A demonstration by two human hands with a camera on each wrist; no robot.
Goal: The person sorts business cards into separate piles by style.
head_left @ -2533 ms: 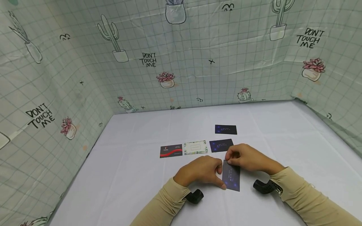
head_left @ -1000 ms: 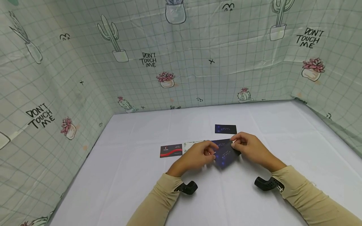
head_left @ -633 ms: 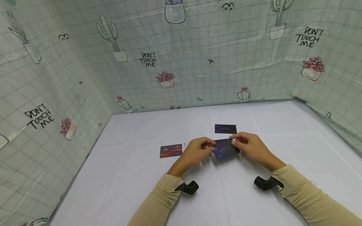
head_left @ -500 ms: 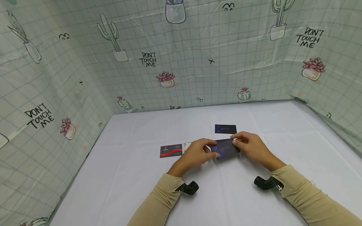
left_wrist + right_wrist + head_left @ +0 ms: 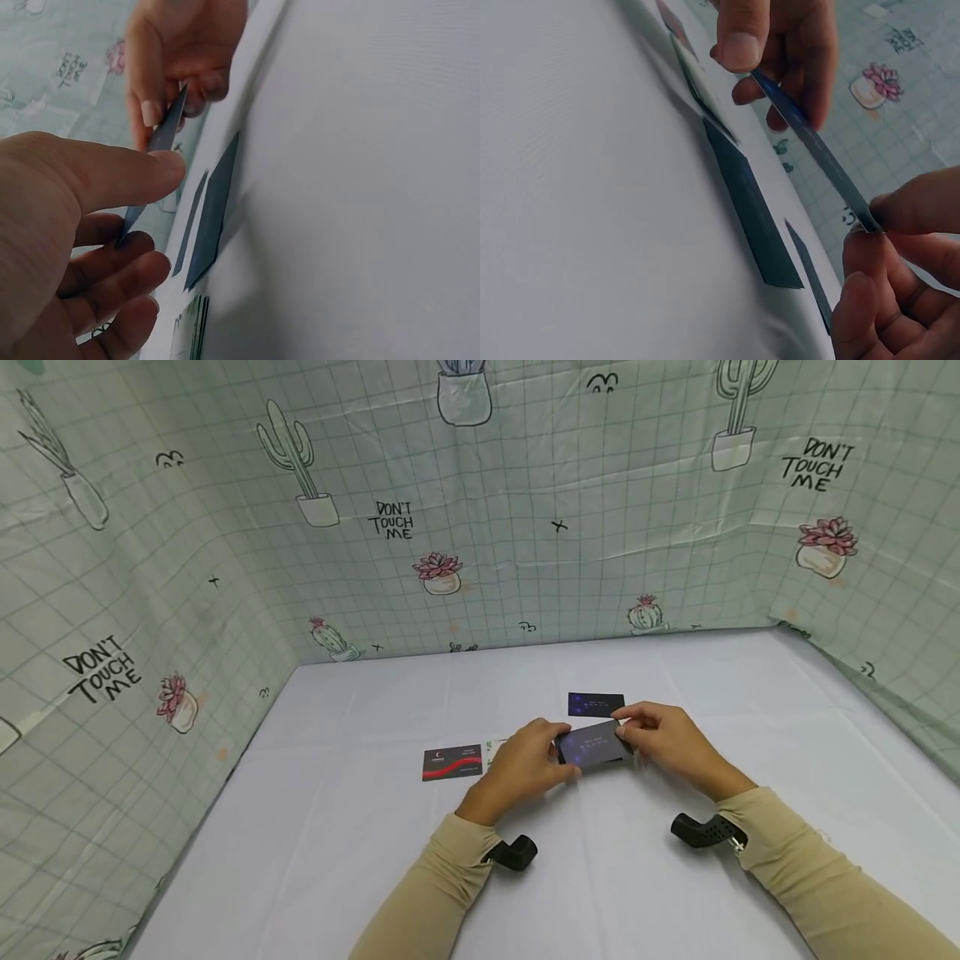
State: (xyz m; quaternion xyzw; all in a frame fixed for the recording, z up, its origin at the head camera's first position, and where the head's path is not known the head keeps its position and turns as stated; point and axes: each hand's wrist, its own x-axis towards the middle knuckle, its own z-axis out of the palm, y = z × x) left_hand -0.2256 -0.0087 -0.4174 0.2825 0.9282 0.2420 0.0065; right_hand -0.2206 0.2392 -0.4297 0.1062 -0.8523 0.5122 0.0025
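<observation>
A dark blue business card (image 5: 594, 745) is held above the table by both hands, its long side running left to right. My left hand (image 5: 523, 767) pinches its left end between thumb and fingers. At the other end, my right hand (image 5: 666, 742) pinches the card between thumb and fingertips. Beneath it, a dark stack of cards (image 5: 746, 202) rests on the table, apart from the held card in the wrist views and mostly covered in the head view. A white card with green leaves (image 5: 492, 749) is largely hidden behind my left hand.
Left of the leafy card lies a black card with a red wave (image 5: 452, 763). Another dark blue card (image 5: 596, 704) lies farther back, just behind the held one. A white cloth covers the table (image 5: 360, 843); a patterned curtain (image 5: 517, 585) hangs behind it.
The dark blue card has been lifted off the table, turned from lengthwise to crosswise, and carried away from me over the dark stack. Both hands moved forward with it.
</observation>
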